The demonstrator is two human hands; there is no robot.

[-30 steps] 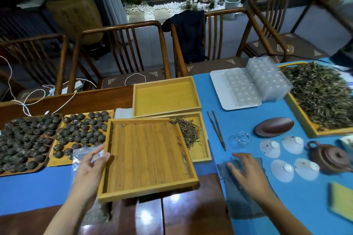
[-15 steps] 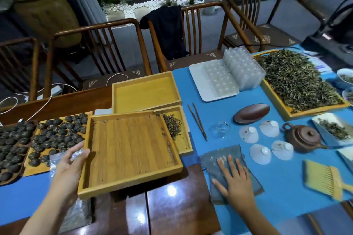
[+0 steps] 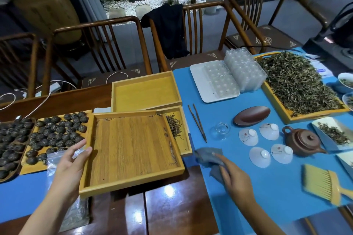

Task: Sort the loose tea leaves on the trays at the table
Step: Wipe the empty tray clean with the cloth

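Our left hand [image 3: 71,160] rests open-fingered against the left rim of the near-empty wooden tray [image 3: 131,150], our right hand [image 3: 234,175] pinches a grey cloth [image 3: 208,156] just right of it, and stray tea leaves [image 3: 172,151] line its right edge, nearer our right hand.

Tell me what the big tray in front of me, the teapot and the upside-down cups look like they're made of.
Big tray: bamboo or light wood, matte, with fine straight grain lines. Teapot: unglazed reddish-brown clay by its dull, even surface. Upside-down cups: thin white porcelain, probably, smooth and slightly translucent with small painted marks.
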